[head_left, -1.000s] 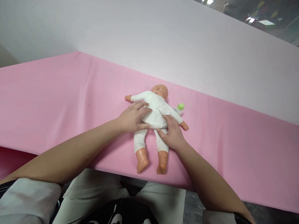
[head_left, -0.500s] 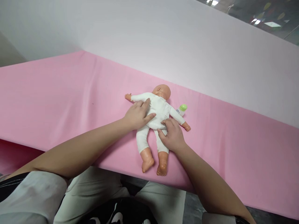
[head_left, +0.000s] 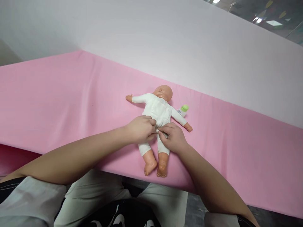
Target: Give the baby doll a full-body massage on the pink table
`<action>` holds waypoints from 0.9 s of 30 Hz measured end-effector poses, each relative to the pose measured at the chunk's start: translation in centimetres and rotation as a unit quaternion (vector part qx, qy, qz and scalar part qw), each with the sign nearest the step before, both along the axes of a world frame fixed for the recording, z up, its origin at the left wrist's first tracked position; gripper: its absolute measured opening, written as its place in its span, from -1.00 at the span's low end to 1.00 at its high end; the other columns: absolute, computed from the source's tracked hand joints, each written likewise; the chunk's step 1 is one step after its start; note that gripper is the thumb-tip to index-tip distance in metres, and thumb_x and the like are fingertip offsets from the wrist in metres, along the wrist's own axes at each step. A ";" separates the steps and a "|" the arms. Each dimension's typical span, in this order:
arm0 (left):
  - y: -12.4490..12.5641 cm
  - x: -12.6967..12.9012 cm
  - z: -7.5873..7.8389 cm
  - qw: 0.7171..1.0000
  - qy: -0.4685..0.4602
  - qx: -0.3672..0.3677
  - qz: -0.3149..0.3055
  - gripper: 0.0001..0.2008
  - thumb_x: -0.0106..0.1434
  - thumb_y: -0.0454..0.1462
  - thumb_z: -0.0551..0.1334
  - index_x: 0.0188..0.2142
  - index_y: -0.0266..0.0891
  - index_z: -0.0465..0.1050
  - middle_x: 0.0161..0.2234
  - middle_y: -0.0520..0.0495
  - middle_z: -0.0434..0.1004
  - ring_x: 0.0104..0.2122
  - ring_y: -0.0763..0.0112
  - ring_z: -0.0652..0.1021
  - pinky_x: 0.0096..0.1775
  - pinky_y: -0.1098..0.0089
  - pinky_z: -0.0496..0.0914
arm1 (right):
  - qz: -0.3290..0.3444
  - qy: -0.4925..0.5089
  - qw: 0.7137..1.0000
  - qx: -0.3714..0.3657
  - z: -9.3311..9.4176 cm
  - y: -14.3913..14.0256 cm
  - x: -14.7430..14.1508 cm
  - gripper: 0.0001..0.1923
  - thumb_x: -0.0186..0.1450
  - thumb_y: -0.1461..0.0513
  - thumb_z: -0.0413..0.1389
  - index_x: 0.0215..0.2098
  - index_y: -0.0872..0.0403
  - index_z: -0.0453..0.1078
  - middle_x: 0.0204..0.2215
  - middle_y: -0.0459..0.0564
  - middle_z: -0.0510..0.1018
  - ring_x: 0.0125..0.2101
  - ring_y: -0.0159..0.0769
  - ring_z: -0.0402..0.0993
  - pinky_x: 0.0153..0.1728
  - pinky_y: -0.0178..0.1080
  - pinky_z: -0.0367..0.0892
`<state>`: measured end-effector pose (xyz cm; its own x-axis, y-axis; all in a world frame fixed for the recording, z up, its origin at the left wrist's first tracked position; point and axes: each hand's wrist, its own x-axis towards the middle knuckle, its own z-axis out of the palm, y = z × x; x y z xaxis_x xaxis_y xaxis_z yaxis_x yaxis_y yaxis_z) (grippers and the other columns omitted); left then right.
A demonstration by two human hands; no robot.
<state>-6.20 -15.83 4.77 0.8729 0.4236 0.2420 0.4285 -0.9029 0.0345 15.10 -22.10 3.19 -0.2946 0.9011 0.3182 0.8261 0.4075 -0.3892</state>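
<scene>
A baby doll (head_left: 158,117) in a white suit lay on its back on the pink tablecloth (head_left: 59,104), feet toward the near edge. The left hand (head_left: 140,129) and right hand (head_left: 174,137) met at the doll's hips, fingers curled and apparently pinching the white fabric there. A green-capped bottle (head_left: 183,108) lay just beside the doll's arm.

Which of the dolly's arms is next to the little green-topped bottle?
The doll's arm that stretches toward the right of the picture; the bottle lies just beyond it. The other arm points left, with only pink cloth around it.
</scene>
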 end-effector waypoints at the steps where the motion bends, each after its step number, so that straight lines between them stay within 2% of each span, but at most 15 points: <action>1: -0.2 0.0 0.1 1.000 0.010 0.000 0.003 -0.73 0.38 -0.16 0.22 -0.36 -0.17 0.66 -0.34 -0.13 0.57 -0.26 0.14 0.57 -0.15 0.15 0.41 | 0.010 -0.013 1.000 -0.014 0.3 -0.1 -0.1 -0.78 0.40 0.18 0.15 -0.17 -0.03 0.67 -0.26 -0.02 0.70 -0.17 -0.11 0.58 -0.02 -0.07 0.46; 4: -0.6 -0.3 0.5 1.000 0.010 -0.006 0.013 -0.69 0.39 -0.12 0.21 -0.40 -0.17 0.64 -0.39 -0.11 0.56 -0.36 0.20 0.55 -0.26 0.18 0.39 | 0.022 -0.029 0.999 -0.029 0.8 -0.6 -0.3 -0.79 0.38 0.18 0.15 -0.23 -0.05 0.67 -0.33 -0.03 0.69 -0.23 -0.12 0.57 -0.09 -0.08 0.46; 6: -0.7 -0.6 0.6 1.000 -0.022 -0.008 0.012 -0.67 0.41 -0.10 0.19 -0.39 -0.16 0.63 -0.41 -0.09 0.55 -0.39 0.22 0.54 -0.28 0.20 0.39 | 0.017 -0.008 1.000 -0.013 0.7 -1.0 -0.4 -0.78 0.38 0.18 0.14 -0.24 -0.05 0.67 -0.34 -0.03 0.69 -0.24 -0.14 0.57 -0.10 -0.10 0.47; 8: -0.5 -0.8 0.5 0.997 -0.073 0.001 0.010 -0.68 0.42 -0.13 0.17 -0.35 -0.17 0.63 -0.38 -0.10 0.56 -0.35 0.22 0.55 -0.24 0.20 0.42 | 0.003 0.026 0.999 0.027 0.5 -1.2 -0.5 -0.77 0.40 0.18 0.12 -0.20 -0.03 0.66 -0.28 -0.01 0.70 -0.20 -0.13 0.58 -0.04 -0.08 0.48; 11: -0.1 -0.7 0.1 0.992 -0.123 0.023 0.006 -0.69 0.45 -0.21 0.14 -0.28 -0.21 0.65 -0.30 -0.14 0.59 -0.27 0.20 0.56 -0.12 0.19 0.45 | -0.037 0.053 0.995 0.078 -0.1 -1.1 -0.6 -0.73 0.40 0.17 0.13 -0.05 0.01 0.63 -0.12 0.06 0.70 -0.07 -0.09 0.58 0.08 -0.03 0.47; 15: 0.2 -0.2 -0.3 0.996 -0.093 0.005 0.016 -0.71 0.46 -0.24 0.15 -0.20 -0.25 0.66 -0.27 -0.15 0.59 -0.24 0.19 0.56 -0.07 0.17 0.45 | -0.020 0.028 0.999 0.042 -0.6 -0.3 -0.7 -0.73 0.39 0.19 0.16 0.00 0.02 0.61 -0.10 0.07 0.69 -0.05 -0.04 0.57 0.07 0.01 0.47; 19: 0.3 -0.1 -0.1 0.996 -0.054 -0.046 0.056 -0.73 0.43 -0.23 0.18 -0.27 -0.22 0.65 -0.32 -0.11 0.61 -0.28 0.20 0.58 -0.22 0.21 0.41 | 0.024 0.050 0.998 0.037 -0.8 0.2 -0.4 -0.82 0.43 0.21 0.17 -0.10 0.01 0.63 -0.17 0.04 0.71 -0.14 -0.09 0.61 -0.02 -0.01 0.49; 21: 0.2 -0.2 0.1 0.995 -0.056 -0.047 0.066 -0.71 0.43 -0.21 0.17 -0.34 -0.21 0.63 -0.36 -0.09 0.60 -0.33 0.22 0.58 -0.30 0.24 0.37 | 0.040 0.073 0.995 0.047 -0.9 0.2 -0.3 -0.84 0.44 0.24 0.16 -0.18 -0.01 0.62 -0.24 -0.01 0.71 -0.21 -0.15 0.62 -0.09 -0.06 0.49; 24: 0.0 -0.5 0.0 0.995 -0.081 0.010 0.058 -0.67 0.42 -0.20 0.17 -0.43 -0.21 0.59 -0.44 -0.08 0.56 -0.40 0.25 0.55 -0.35 0.24 0.34 | 0.045 0.097 0.990 0.094 -1.1 0.2 -0.3 -0.84 0.43 0.26 0.17 -0.28 -0.01 0.58 -0.32 -0.04 0.69 -0.28 -0.19 0.59 -0.17 -0.10 0.49; 27: 0.0 -0.5 -0.2 0.988 -0.121 0.089 0.016 -0.66 0.45 -0.21 0.15 -0.41 -0.21 0.60 -0.45 -0.08 0.56 -0.38 0.24 0.55 -0.27 0.22 0.40 | 0.009 0.090 0.985 0.149 -1.5 0.2 -0.4 -0.92 0.39 0.25 0.21 -0.25 -0.01 0.56 -0.31 -0.01 0.66 -0.23 -0.12 0.56 -0.13 -0.06 0.49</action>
<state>-6.68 -15.79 4.59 0.7668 0.3823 0.5156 0.4563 -0.8896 -0.0191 14.67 -21.85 1.73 -0.2240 0.7550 0.6163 0.7460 0.5397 -0.3900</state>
